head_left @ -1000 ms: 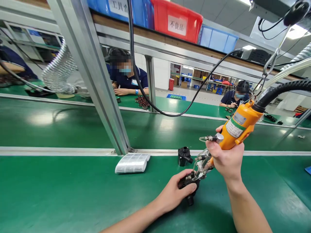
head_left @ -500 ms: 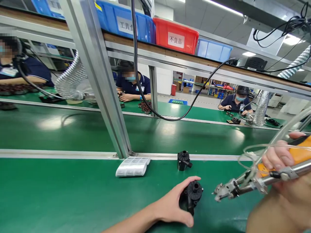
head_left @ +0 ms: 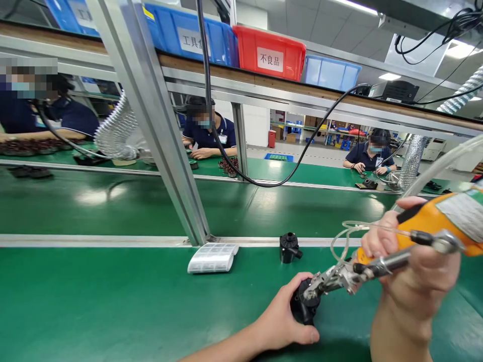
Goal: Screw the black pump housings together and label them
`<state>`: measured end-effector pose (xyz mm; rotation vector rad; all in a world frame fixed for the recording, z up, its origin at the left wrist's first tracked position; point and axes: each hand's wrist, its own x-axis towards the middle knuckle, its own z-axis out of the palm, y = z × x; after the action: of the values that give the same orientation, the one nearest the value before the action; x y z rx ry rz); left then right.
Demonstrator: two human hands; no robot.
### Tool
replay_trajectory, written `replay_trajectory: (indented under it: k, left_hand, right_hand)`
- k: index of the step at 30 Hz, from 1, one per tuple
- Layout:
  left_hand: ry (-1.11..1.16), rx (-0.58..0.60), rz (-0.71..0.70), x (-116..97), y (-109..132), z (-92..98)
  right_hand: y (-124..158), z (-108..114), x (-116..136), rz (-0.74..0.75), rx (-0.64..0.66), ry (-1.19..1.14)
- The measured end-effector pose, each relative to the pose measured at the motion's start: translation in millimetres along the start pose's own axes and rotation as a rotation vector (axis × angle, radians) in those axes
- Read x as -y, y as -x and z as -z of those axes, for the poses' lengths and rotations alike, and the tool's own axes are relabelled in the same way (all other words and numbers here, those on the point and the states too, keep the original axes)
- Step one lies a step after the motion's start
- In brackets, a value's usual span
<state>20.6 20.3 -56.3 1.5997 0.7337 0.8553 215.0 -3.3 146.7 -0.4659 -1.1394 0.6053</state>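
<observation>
My left hand (head_left: 289,319) is wrapped round a black pump housing (head_left: 310,312) that rests on the green table, its side spout facing toward me. In my right hand (head_left: 411,256) is an orange power screwdriver (head_left: 449,213) with a metal nose and clear hoses. The nose tip lies over the top of the housing and covers part of it; whether it touches a screw I cannot tell. Beyond them a second black pump housing (head_left: 289,248) stands upright near the table's far rail.
A curled sheet of pale labels (head_left: 213,258) lies by the metal post (head_left: 166,151). Overhead, a shelf carries blue bins (head_left: 192,37) and a red bin (head_left: 268,53). A black cable (head_left: 271,185) hangs in a loop. Several co-workers sit across the green conveyor (head_left: 264,208).
My right hand has brought the screwdriver leftward, so its nose now overlaps the held pump housing. My left hand keeps its grip. The view has shifted slightly.
</observation>
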Motion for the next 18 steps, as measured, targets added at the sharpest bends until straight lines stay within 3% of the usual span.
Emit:
replay_trajectory:
  k: [4, 9, 13, 18]
  left_hand:
    - [0.057, -0.017, 0.005, 1.1, -0.7, -1.7]
    - [0.060, 0.012, -0.010, -12.6, -1.9, -4.2]
    - [0.073, 0.017, -0.125, -31.6, -3.5, -6.2]
    - [0.000, 0.023, -0.178, -32.2, -5.5, -3.3]
  right_hand:
    - [9.3, 1.2, 9.8, -0.052, 0.011, -0.190]
    - [13.2, -19.3, -8.0, -0.110, 0.058, -0.066]
    - [10.4, -26.9, -30.3, -0.125, 0.080, -0.001]
    - [11.5, -36.5, -28.1, -0.113, 0.099, 0.056]
